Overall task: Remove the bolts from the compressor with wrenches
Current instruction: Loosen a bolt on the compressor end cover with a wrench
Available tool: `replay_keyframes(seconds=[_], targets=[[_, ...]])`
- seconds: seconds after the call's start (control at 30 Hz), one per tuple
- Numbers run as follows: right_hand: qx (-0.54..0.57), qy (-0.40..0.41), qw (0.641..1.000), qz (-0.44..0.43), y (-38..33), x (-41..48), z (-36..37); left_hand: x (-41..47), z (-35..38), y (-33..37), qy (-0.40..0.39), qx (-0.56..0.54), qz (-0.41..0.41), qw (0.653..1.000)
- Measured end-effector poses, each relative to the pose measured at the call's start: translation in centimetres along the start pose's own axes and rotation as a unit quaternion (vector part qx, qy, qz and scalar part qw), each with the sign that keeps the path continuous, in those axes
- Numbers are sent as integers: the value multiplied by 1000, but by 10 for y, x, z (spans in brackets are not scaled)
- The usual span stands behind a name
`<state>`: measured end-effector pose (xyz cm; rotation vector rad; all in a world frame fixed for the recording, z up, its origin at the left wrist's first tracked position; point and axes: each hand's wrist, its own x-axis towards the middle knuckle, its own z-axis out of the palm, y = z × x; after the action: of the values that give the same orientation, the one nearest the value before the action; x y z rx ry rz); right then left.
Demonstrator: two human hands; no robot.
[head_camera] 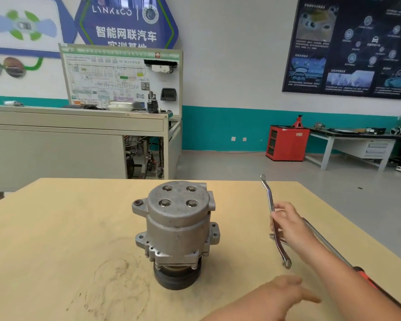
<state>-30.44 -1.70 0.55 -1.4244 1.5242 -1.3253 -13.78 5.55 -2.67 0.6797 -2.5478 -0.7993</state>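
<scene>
The grey metal compressor point(178, 228) stands upright on its black pulley in the middle of the wooden table point(56, 239). Several hex bolts point(165, 202) sit in recesses in its flat top. To its right, my right hand point(289, 224) grips the middle of a chrome double-ring wrench point(269, 198), which is raised and tilted, one ring end up and away, the other down near the table. My left hand point(285, 295) hovers low at the front, right of the compressor, fingers straight and holding nothing. Neither hand touches the compressor.
A second wrench point(274, 237) lies on the table partly under my right hand. A long steel tool with a red and black handle point(361, 274) lies along the table's right edge. Beyond the table are a training bench, a red cabinet point(286, 143) and a workbench.
</scene>
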Motion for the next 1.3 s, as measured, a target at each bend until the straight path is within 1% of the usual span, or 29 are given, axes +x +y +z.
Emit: replay_keyframes(seconds=[0.03, 0.07, 0.1, 0.13, 0.17, 0.2, 0.23, 0.27, 0.33, 0.37, 0.4, 0.43, 0.47, 0.5, 0.53, 0.57, 0.67, 0.8, 0.87, 0.97, 1.17, 1.3], targets=[[75, -5, 997, -8, -10, -8, 6, -7, -8, 20, 34, -29, -12, 999], [135, -17, 991, -13, -19, -16, 13, -24, -32, 34, 61, 8, -17, 998], [176, -35, 984, -15, -30, -23, 19, -47, -50, 39, 110, 84, 42, 989], [194, -58, 979, -16, -40, -30, 25, -56, -68, 44, 162, 64, 56, 983], [191, -85, 978, -16, -53, -37, 30, -72, -91, 48, 245, 74, 119, 959], [171, -117, 978, -16, -65, -43, 34, -84, -109, 38, 318, 121, 156, 927], [143, -154, 977, -17, -77, -48, 38, -90, -128, 31, 363, 133, 165, 908], [113, -187, 976, -16, -87, -53, 40, -91, -147, 28, 390, 130, 165, 896], [50, -224, 973, -19, -107, -62, 40, -82, -176, 21, 375, 133, 138, 907], [19, -231, 973, -25, -114, -66, 39, -78, -188, 16, 333, 154, 96, 925], [-7, -234, 972, -30, -121, -69, 37, -74, -197, 9, 270, 186, 36, 944], [-31, -239, 970, -31, -128, -71, 35, -70, -203, 1, 203, 222, -35, 953], [-58, -245, 967, -31, -133, -72, 34, -66, -205, -7, 148, 256, -92, 951], [-91, -250, 963, -33, -137, -72, 32, -61, -202, -12, 101, 284, -129, 945], [-128, -255, 958, -34, -141, -71, 30, -56, -197, -16, 70, 304, -146, 939], [-162, -262, 951, -33, -143, -70, 30, -51, -192, -19, 56, 316, -157, 934], [-218, -287, 933, -9, -148, -68, 29, -43, -181, -22, 86, 322, -191, 923], [-276, -301, 912, 20, -152, -63, 32, -36, -168, -21, 127, 378, -241, 885], [-300, -303, 904, 23, -156, -60, 35, -34, -163, -19, 145, 376, -258, 878], [-313, -308, 898, 27, -163, -55, 40, -34, -163, -18, 160, 365, -268, 877], [-330, -334, 882, 46, -170, -57, 55, -34, -163, -15, 163, 325, -287, 886], [-365, -343, 864, 57, -174, -57, 57, -34, -163, -16, 162, 329, -278, 888]])
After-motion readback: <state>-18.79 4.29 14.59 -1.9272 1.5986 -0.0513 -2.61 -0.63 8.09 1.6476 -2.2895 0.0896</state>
